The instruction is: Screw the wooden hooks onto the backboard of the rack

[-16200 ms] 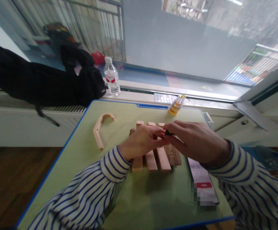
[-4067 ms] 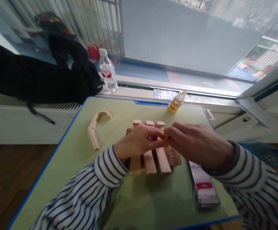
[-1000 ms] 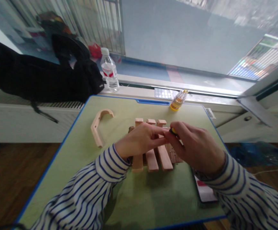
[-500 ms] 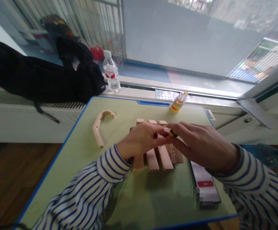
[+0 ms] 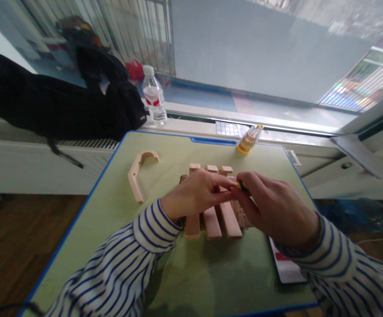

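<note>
Three wooden slats (image 5: 213, 226) lie side by side; above them, remotely, I watch the right hand (image 5: 279, 211) pinch a black-and-yellow tool (image 5: 242, 186), the left hand's (image 5: 193, 196) fingertips drawn together at its front, probably steadying it; whatever they grip, I can't tell. Beyond, a small bottle (image 5: 248, 141) stands aside.

No wording is reading clearly. Water bottle (image 5: 154, 103) is standing beyond counter (image 5: 174, 273), its red-and-white label blurring. Small bottle (image 5: 250, 140) at counter's far edge is bearing orange label, print too tiny. Phone (image 5: 288, 267) on counter's right side is showing red bar, lettering illegible.
</note>
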